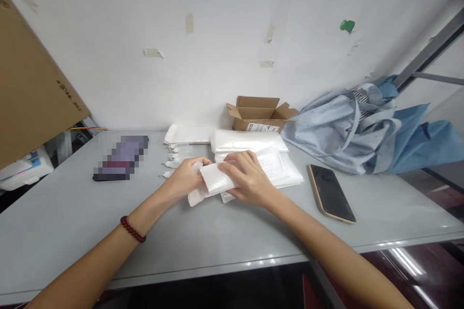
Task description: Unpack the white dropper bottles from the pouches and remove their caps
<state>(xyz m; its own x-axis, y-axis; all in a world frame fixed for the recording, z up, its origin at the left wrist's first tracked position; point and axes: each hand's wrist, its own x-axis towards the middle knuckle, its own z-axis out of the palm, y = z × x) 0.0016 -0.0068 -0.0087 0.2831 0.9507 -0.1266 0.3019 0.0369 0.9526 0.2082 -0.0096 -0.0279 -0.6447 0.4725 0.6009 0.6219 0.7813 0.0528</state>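
Note:
Both my hands meet over the middle of the grey table. My left hand, with a red bead bracelet on its wrist, is closed around the left end of a white padded pouch. My right hand lies curled over the pouch's right part and grips it. A small white item sticks out of the pouch's lower left end. Just behind my hands lies a stack of white padded pouches.
Several small white items lie in a row left of the stack, with a flat white pack behind. An open cardboard box stands by the wall. A phone lies right, blue cloth bags behind it. A dark blurred object lies left.

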